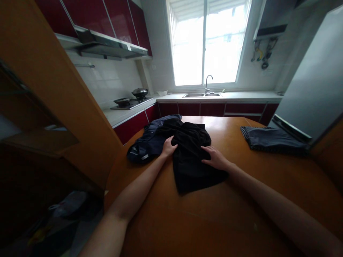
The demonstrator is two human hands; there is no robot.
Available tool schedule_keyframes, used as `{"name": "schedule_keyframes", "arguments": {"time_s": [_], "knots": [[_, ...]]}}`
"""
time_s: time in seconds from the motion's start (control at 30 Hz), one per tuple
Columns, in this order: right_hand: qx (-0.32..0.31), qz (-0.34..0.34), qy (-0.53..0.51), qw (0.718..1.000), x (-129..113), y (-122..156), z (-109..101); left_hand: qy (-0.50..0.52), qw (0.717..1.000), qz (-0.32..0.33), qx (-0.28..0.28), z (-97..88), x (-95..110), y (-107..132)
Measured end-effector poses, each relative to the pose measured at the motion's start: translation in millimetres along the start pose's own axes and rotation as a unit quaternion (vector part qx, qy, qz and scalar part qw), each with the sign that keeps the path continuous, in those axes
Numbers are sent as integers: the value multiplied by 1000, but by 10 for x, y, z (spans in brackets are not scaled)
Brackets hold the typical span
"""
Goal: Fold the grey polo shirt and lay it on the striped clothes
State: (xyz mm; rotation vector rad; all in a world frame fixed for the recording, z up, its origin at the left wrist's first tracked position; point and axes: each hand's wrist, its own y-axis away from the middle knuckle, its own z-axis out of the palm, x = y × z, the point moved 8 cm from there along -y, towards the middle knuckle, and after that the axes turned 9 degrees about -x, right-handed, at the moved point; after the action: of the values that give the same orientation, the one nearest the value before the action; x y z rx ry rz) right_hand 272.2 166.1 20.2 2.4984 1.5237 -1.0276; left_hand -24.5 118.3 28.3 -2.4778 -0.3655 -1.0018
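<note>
A black garment point(189, 171) lies spread and wrinkled on the wooden table point(166, 221); whether it is shorts or a shirt I cannot tell. My left hand point(168, 147) rests on its left edge, thumb apart from the fingers. Over its right side lies my right hand point(215, 157), fingers spread and touching the cloth. A rumpled dark blue garment point(146, 142) with a small white label sits just left of and behind the black one, partly covered by it.
Folded dark clothes point(273, 138) lie at the table's right side, near a silver-grey appliance point(316, 67). Beyond the table, a counter point(246, 95) holds a sink point(194, 95) and a stove point(131, 104) with pans. A wooden cabinet point(88, 142) stands at left.
</note>
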Motion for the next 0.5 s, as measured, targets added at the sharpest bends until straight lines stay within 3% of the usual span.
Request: {"name": "schedule_keyframes", "arguments": {"time_s": [0.13,0.23,0.3,0.4,0.47,0.5], "knots": [[-31,-62,-45,997,-437,-6,210,18,1000,-3,-23,40,61,11],[-97,-78,-127,984,-563,-11,245,31,998,18,-51,104,203,68],[-195,-67,-198,958,-602,27,259,39,993,42,-98,198,338,145],[-357,-48,-296,885,-704,176,239,37,969,98,-222,438,604,342],[-378,-31,-348,857,-718,193,132,23,952,137,-273,566,790,497],[-341,-21,-368,865,-672,138,43,15,947,154,-281,609,881,567]]}}
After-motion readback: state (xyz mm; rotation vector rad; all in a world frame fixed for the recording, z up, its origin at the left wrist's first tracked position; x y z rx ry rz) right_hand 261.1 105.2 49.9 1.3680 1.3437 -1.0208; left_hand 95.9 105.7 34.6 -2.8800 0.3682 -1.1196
